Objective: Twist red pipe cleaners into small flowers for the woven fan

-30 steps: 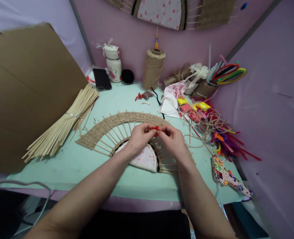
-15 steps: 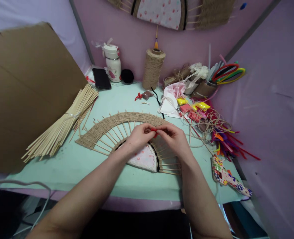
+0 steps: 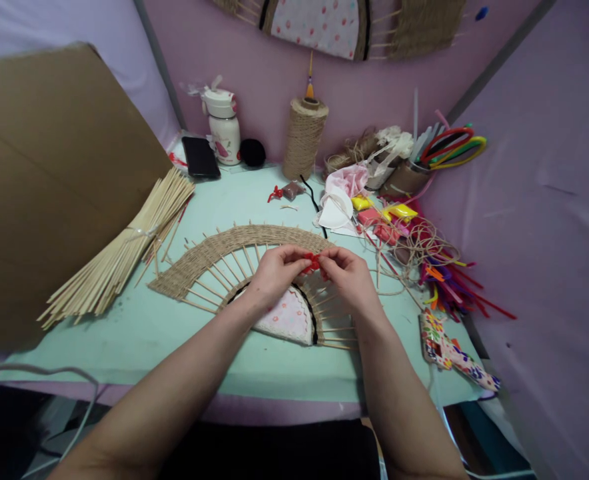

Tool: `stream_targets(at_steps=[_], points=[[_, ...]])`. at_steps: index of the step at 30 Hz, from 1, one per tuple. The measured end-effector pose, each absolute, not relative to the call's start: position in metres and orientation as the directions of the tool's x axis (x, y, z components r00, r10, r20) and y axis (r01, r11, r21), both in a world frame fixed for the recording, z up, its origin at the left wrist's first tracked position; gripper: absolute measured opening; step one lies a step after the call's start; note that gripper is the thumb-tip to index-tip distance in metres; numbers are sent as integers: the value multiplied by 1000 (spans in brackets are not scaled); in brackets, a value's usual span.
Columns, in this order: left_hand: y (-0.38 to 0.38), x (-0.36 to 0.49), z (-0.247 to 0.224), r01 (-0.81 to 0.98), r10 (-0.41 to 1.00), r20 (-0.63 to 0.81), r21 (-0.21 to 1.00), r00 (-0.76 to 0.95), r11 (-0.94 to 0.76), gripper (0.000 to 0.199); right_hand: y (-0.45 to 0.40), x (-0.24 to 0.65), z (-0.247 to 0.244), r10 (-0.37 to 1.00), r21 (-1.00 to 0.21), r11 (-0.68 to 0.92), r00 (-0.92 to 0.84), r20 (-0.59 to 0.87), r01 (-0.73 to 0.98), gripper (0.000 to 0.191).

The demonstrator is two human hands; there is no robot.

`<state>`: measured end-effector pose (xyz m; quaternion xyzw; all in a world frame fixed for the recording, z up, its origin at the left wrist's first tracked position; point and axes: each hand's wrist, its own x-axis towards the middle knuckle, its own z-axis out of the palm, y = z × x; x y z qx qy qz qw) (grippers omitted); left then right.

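My left hand and my right hand meet above a woven twine fan, pinching a small red ribbon between their fingertips. Loops of the ribbon show between the thumbs, though its exact shape is partly covered by the fingers. Thin wooden sticks run out from the fan's half-round centre panel, which is white with small red marks and edged in black. Part of the fan's right side is hidden under my right hand and forearm.
A bundle of sticks lies left by a cardboard sheet. Behind stand a bottle, a phone and a twine spool. On the right are pipe cleaners, tangled twine and a flowered glue gun.
My fingertips have drawn slightly apart, and more of the red ribbon shows between them. The whole view has shifted a little; the fan stays where it lay.
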<state>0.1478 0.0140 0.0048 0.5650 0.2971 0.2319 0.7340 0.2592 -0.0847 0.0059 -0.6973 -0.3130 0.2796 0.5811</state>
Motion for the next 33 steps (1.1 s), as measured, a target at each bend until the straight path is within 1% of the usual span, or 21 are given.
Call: stream_targets(at_steps=[3, 7, 10, 14, 18, 22, 26, 30, 33], points=[[16, 148, 1, 14, 671, -136, 983, 729, 185, 17, -85, 261, 6, 776, -972, -127, 630, 28, 200, 17], [17, 147, 0, 41, 681, -69, 998, 729, 57, 24, -86, 262, 5, 781, -941, -133, 618, 94, 311, 16], [16, 145, 3, 36, 721, 32, 996, 693, -80, 28, -87, 259, 6, 774, -911, -104, 608, 178, 400, 14], [14, 141, 10, 62, 745, 215, 944, 631, -325, 25, -87, 253, 12, 751, -838, -25, 563, 344, 545, 11], [12, 139, 13, 84, 725, 307, 890, 617, -448, 23, -88, 250, 16, 747, -777, 0, 517, 419, 629, 9], [11, 139, 10, 50, 708, 370, 867, 602, -496, 20, -89, 248, 17, 741, -740, 4, 495, 454, 673, 9], [10, 138, 7, 63, 714, 397, 850, 577, -523, 18, -88, 246, 15, 729, -738, -24, 517, 448, 674, 9], [8, 137, 4, 69, 668, 480, 781, 568, -620, 18, -88, 242, 16, 714, -743, -26, 532, 454, 669, 10], [8, 137, 2, 60, 625, 540, 728, 564, -683, 18, -89, 241, 17, 713, -778, -44, 565, 415, 627, 12]])
